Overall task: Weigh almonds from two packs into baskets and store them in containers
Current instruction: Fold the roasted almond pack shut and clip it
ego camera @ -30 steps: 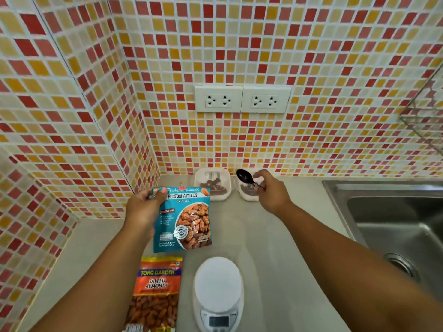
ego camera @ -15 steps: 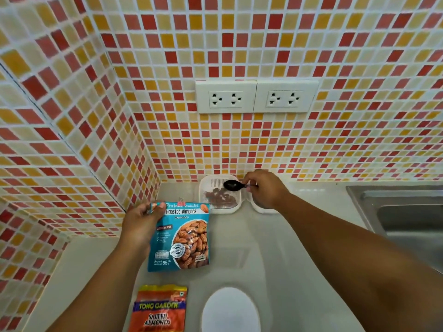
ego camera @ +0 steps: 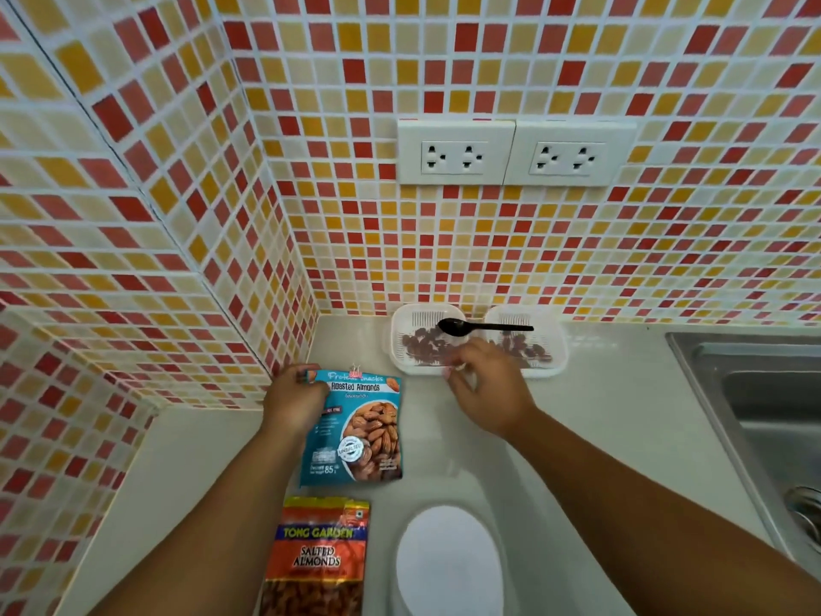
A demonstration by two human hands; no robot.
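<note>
A: Gripping the Roasted Almonds pack with the left hand, then?

B: Yes, fingers curled round its upper left corner. Holding it upright on the counter, long axis running top to bottom, printed face toward the camera. Showing a small clip on its top edge.

A: And the right hand?

B: Hovering just in front of the left basket, holding nothing. Looking loosely spread, though blurring at the fingertips.

A: Reaching for the spoon?

B: Hard to say. Lying free across both baskets, bowl over the left one, handle pointing right over the right basket. Sitting just beyond the right hand, long axis running left to right.

A: So, judging the next move?

B: Probably turning on the pack's top edge. Lying to the left of the right hand and a little nearer the body, with the left hand already steadying it. Needing only a short sideways reach to meet that clip.

A: Almonds in place?

B: Showing dark almonds in both baskets. Leaving the scale bare at the near edge, beside the Salted Almonds pack lying flat, directly below the blue one.

A: Any risk?

B: Possibly brushing the left basket's rim and tipping the spoon off.
</note>
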